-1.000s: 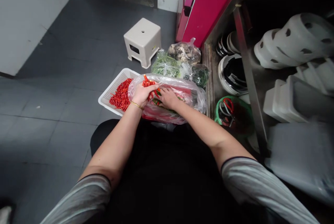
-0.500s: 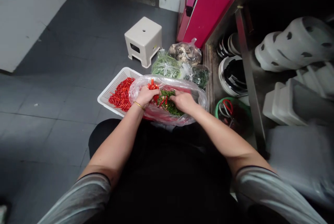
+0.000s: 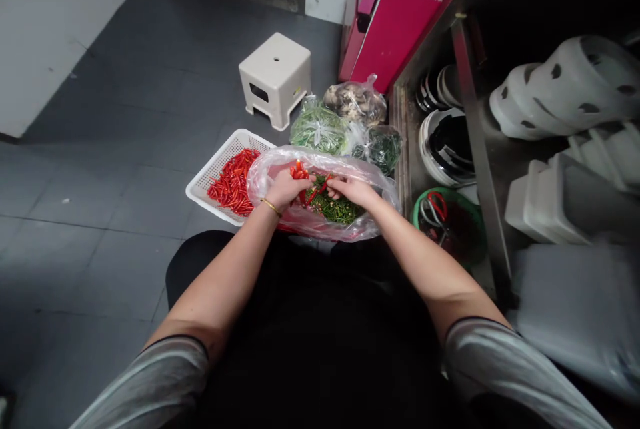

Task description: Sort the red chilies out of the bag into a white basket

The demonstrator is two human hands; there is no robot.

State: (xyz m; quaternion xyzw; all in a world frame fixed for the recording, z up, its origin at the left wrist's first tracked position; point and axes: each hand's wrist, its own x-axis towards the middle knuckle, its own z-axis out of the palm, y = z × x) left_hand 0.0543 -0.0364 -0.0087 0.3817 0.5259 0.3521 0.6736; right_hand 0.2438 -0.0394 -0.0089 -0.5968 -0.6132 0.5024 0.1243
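Two bare hands work over one large open plastic bag (image 3: 380,182). The left hand (image 3: 284,191) is closed around one bunch of red chillies (image 3: 299,174), too tightly packed to count. The right hand (image 3: 353,191) has a narrow grip, thumb and fingers pinched on a red chilli (image 3: 323,187) beside that bunch. One bracelet (image 3: 271,207) circles the left wrist. Below the fingers, inside the bag, lies one pile of green stems (image 3: 340,210). One white basket (image 3: 203,190) stands just beside the bag and holds one heap of chillies (image 3: 233,182), too many to count.

Three smaller bags lie beyond the open one: a mushroom bag (image 3: 355,102), a bag of light greens (image 3: 317,127) and a bag of dark greens (image 3: 384,149). One stool (image 3: 276,75) stands upright near them. One green basket (image 3: 417,205) is to the right of the open bag.

Compared with a second ago, the right hand has come up from deep in the bag, where its fingers were spread, and more of the stems shows. The left hand still holds its bunch, and the white basket, stool and three smaller bags stay in place.
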